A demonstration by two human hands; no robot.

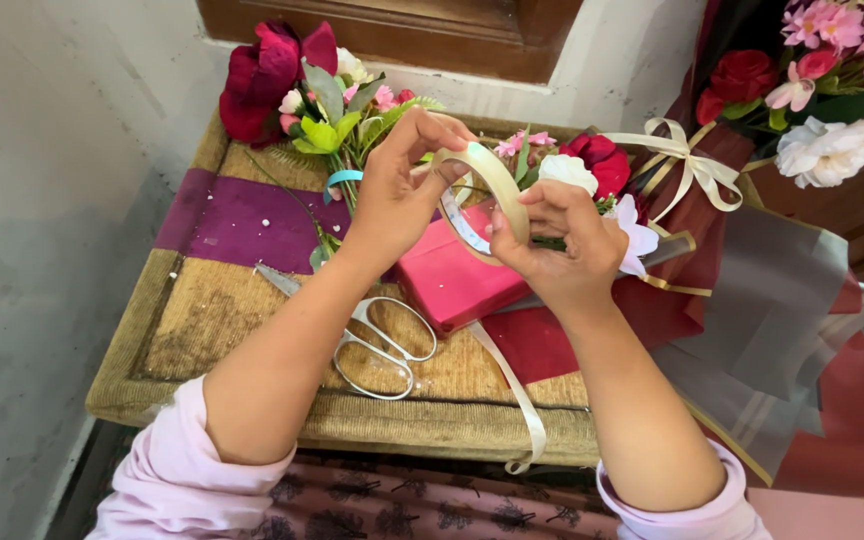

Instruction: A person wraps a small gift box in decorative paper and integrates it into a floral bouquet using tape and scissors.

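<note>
Two raised hands, left hand (392, 195) and right hand (557, 245), each grip clamped on tape roll (497, 185).

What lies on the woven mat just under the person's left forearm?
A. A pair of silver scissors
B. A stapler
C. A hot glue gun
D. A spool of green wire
A: a pair of silver scissors lies on the woven mat beneath the left forearm, while both hands hold a roll of tape above the pink box.
</note>
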